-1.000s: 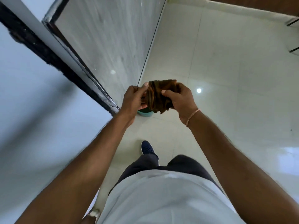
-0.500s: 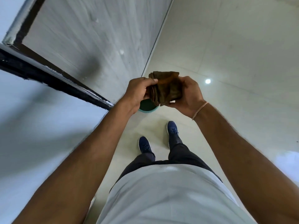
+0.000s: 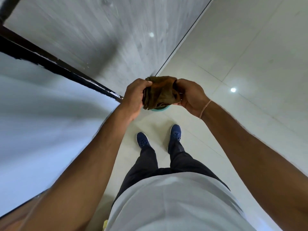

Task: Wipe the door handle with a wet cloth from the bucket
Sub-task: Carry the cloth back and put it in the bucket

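I see the grey door [image 3: 80,39] close on my left; open tiled floor [image 3: 250,64] lies to the right

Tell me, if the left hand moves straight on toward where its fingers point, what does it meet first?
The brown cloth, which the left hand already grips; beyond it, the right hand holding the other end.

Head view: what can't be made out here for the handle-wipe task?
- Door handle: not in the head view at all; nothing shows where it sits.
- Bucket: only a teal rim sliver shows below the cloth; cloth and hands cover the rest, contents unseen.
- Cloth wetness: no drips visible, cannot tell.
- Left hand and right hand fingers: partly buried in cloth folds.
- Wall and door frame at left: motion-blurred.
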The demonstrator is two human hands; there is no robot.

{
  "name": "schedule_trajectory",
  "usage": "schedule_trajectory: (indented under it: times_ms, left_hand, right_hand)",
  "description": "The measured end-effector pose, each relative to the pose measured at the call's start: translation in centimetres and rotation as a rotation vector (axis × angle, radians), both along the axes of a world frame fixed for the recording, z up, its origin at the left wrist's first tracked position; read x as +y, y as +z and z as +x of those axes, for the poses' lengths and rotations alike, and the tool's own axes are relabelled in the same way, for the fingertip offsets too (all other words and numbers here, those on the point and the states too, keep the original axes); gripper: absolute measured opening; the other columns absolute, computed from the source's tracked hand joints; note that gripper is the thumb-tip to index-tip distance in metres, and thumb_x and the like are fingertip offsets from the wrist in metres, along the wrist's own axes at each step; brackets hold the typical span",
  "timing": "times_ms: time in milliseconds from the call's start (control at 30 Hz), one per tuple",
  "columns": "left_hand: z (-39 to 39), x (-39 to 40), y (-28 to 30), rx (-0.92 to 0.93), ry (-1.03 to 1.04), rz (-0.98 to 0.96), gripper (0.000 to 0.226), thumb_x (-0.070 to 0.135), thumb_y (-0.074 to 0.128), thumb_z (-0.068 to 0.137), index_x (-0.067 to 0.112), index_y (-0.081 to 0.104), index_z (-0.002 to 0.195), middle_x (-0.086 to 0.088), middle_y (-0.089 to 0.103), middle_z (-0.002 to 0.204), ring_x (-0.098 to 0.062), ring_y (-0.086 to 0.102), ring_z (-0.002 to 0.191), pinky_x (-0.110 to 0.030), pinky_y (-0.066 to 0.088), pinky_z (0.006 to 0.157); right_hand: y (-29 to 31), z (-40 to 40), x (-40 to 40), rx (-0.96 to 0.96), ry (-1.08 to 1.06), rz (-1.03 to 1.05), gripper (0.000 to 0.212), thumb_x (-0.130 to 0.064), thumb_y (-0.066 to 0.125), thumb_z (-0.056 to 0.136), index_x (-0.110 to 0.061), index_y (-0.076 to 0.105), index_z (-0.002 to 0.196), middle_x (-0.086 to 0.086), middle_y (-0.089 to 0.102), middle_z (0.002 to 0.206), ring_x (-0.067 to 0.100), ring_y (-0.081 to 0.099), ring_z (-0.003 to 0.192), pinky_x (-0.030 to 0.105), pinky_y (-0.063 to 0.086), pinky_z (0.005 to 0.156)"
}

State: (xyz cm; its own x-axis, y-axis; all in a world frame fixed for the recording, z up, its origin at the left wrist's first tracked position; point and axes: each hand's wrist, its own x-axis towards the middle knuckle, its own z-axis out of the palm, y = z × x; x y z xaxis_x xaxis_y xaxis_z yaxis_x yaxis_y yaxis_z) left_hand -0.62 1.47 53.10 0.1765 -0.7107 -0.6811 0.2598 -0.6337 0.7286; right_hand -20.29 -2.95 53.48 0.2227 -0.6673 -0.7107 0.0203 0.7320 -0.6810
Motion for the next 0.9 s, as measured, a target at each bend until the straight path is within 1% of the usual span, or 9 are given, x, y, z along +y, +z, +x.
schedule_trajectory:
  times_ms: [67, 167, 233, 300, 433, 533, 667, 767, 900]
  left_hand:
    - [-0.2, 0.3, -0.5, -0.059, 0.038, -0.007, 0.027, 0.016, 0.063, 0.106, 0.019, 0.057, 0.080, 0.008, 0.071, 0.070, -0.008, 0.069, 0.067, -0.025, 0.051, 0.057]
    - [0.2, 0.8, -1.7, -0.074, 0.089, 0.000, 0.018, 0.021, 0.070, 0.105, 0.021, 0.063, 0.088, 0.002, 0.076, 0.088, -0.011, 0.075, 0.079, -0.031, 0.062, 0.065]
    - [0.7, 1.1, -2.7, -0.088, 0.112, 0.009, 0.015, 0.024, 0.073, 0.103, 0.021, 0.065, 0.091, -0.002, 0.076, 0.094, -0.016, 0.076, 0.086, -0.035, 0.065, 0.073]
    - [1.2, 1.3, -4.3, -0.097, 0.125, 0.022, 0.014, 0.024, 0.075, 0.102, 0.020, 0.065, 0.093, -0.006, 0.077, 0.098, -0.020, 0.076, 0.090, -0.038, 0.067, 0.076]
    - [2.4, 1.2, -8.6, -0.127, 0.154, 0.081, 0.019, 0.026, 0.075, 0.102, 0.014, 0.061, 0.102, -0.007, 0.074, 0.100, -0.015, 0.074, 0.085, -0.029, 0.064, 0.065]
    - [3.3, 0.6, -14.1, -0.199, 0.114, 0.133, 0.024, 0.033, 0.070, 0.105, 0.014, 0.056, 0.104, -0.007, 0.072, 0.102, -0.018, 0.071, 0.084, -0.026, 0.061, 0.063]
    - [3.7, -0.3, -23.5, -0.429, -0.028, 0.159, 0.020, 0.036, 0.068, 0.105, 0.018, 0.058, 0.105, 0.002, 0.069, 0.102, -0.018, 0.068, 0.096, -0.035, 0.056, 0.085]
    - [3.4, -0.8, -30.3, -0.565, -0.168, 0.133, 0.020, 0.035, 0.069, 0.104, 0.018, 0.060, 0.111, 0.001, 0.069, 0.114, -0.018, 0.066, 0.111, -0.031, 0.050, 0.094]
    - [3.6, -1.4, -38.7, -0.652, -0.304, 0.135, 0.031, 0.035, 0.067, 0.105, 0.012, 0.063, 0.125, -0.004, 0.069, 0.131, -0.024, 0.065, 0.123, -0.030, 0.044, 0.095]
  right_hand:
    - [-0.1, 0.6, 0.1, -0.164, -0.014, 0.120, 0.038, -0.042, 0.050, 0.109, -0.010, 0.069, 0.102, 0.009, 0.079, 0.092, 0.026, 0.077, 0.083, 0.045, 0.067, 0.080]
    - [-1.4, 1.2, 0.3, -0.215, 0.098, 0.141, 0.046, -0.054, 0.049, 0.107, -0.015, 0.071, 0.115, 0.001, 0.081, 0.096, 0.025, 0.076, 0.098, 0.046, 0.061, 0.094]
    - [-3.2, 1.8, 0.8, -0.207, 0.185, 0.133, 0.035, -0.039, 0.062, 0.104, -0.013, 0.069, 0.127, 0.007, 0.079, 0.113, 0.027, 0.073, 0.107, 0.042, 0.060, 0.096]
    - [-5.8, 2.5, 0.9, -0.188, 0.173, 0.188, 0.024, -0.017, 0.068, 0.101, -0.010, 0.069, 0.124, 0.014, 0.075, 0.120, 0.029, 0.072, 0.109, 0.039, 0.062, 0.093]
    - [-11.2, 3.5, 0.3, -0.131, 0.073, 0.302, 0.023, -0.005, 0.071, 0.096, -0.004, 0.071, 0.119, 0.020, 0.074, 0.123, 0.030, 0.073, 0.108, 0.037, 0.063, 0.089]
    - [-17.0, 4.3, -0.8, -0.020, -0.011, 0.292, 0.026, -0.008, 0.080, 0.090, -0.008, 0.071, 0.114, 0.017, 0.076, 0.119, 0.031, 0.074, 0.108, 0.034, 0.064, 0.081]
    - [-25.8, 5.4, -3.1, 0.187, -0.049, 0.207, 0.019, -0.005, 0.081, 0.089, -0.014, 0.070, 0.102, 0.013, 0.076, 0.105, 0.027, 0.077, 0.093, 0.033, 0.066, 0.074]
    - [-33.5, 5.8, -4.9, 0.419, 0.142, 0.129, 0.025, -0.013, 0.083, 0.083, -0.020, 0.072, 0.105, 0.010, 0.075, 0.111, 0.029, 0.074, 0.104, 0.044, 0.066, 0.090]
    - [-42.4, 6.8, -6.5, 0.673, 0.317, -0.035, 0.032, -0.027, 0.089, 0.075, -0.029, 0.072, 0.102, 0.002, 0.072, 0.110, 0.021, 0.070, 0.101, 0.037, 0.065, 0.086]
